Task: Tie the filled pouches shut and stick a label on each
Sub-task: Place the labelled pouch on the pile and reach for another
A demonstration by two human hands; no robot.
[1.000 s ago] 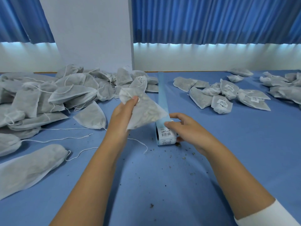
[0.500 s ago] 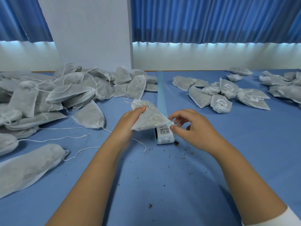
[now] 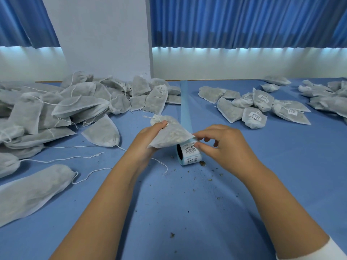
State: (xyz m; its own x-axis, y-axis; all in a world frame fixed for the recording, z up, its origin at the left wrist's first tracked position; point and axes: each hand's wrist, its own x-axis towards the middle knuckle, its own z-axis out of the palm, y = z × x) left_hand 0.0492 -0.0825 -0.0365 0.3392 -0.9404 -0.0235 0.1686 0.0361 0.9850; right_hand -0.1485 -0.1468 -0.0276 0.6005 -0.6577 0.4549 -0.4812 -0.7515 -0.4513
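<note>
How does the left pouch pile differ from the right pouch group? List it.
The left pile is bigger and heaped; the right group is smaller, more spread. The right group's pouches carry white labels; the left pile shows none. Long strings trail from the left pile, not the right group. Both are filled grey pouches on the blue table.

View: head, one wide-angle camera worn by the person.
Facing: forward and down over the table [image 3: 187, 212], up to the far wall [image 3: 97, 34] and curtains [image 3: 244, 21].
Nearness: close; the forearms enter from the bottom edge, and the left hand [image 3: 148, 139] and right hand [image 3: 225, 147] are mid-frame.
Span: pouches [image 3: 56, 109] lie on both sides.
</note>
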